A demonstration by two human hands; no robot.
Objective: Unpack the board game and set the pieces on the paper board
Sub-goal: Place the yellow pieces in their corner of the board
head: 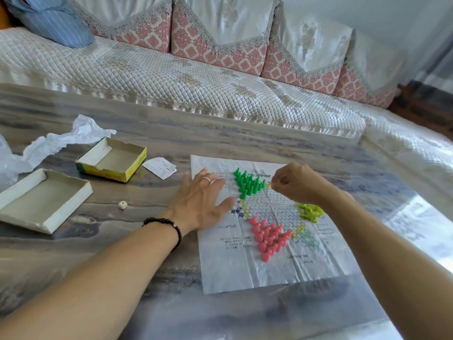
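on paper board (245, 273), green pieces (247, 184), pink pieces (268, 238)

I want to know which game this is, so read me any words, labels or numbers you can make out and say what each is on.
No text is legible.
Yellow box tray: red lettering along its side, too blurred to read.
Paper board: red and dark print blocks, too small to read.
White slip: faint printed lines, unreadable.
Die: no pips discernible.

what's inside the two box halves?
Both box halves show bare cardboard, no pieces. The yellow half's near wall hides a strip of its floor.
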